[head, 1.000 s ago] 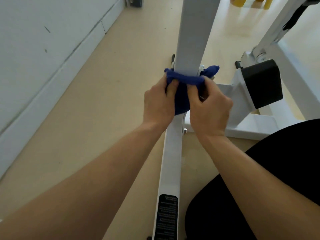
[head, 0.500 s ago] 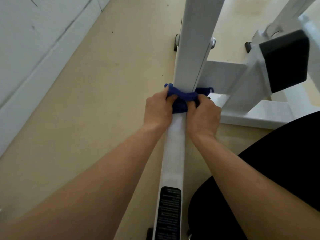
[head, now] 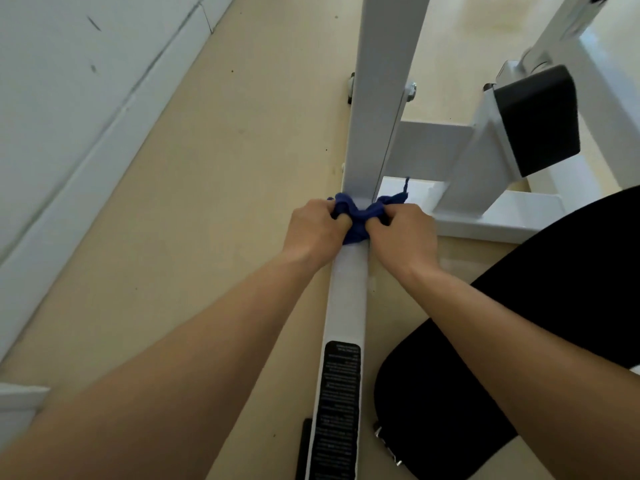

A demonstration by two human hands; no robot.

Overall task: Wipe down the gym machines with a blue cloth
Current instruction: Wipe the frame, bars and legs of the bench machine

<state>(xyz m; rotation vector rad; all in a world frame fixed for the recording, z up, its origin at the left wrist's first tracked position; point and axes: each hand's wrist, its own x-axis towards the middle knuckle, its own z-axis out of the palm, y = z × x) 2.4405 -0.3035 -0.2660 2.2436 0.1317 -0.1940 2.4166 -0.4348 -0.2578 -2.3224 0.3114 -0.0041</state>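
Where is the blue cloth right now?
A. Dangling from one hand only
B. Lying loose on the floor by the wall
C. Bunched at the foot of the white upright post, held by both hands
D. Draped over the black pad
C: the blue cloth is bunched at the foot of the white upright post, with the left hand and the right hand each gripping one side of it.

a gym: white steel machine frame (head: 381,98), black pad (head: 536,119), black warning label (head: 341,410), pale beige floor (head: 207,202)
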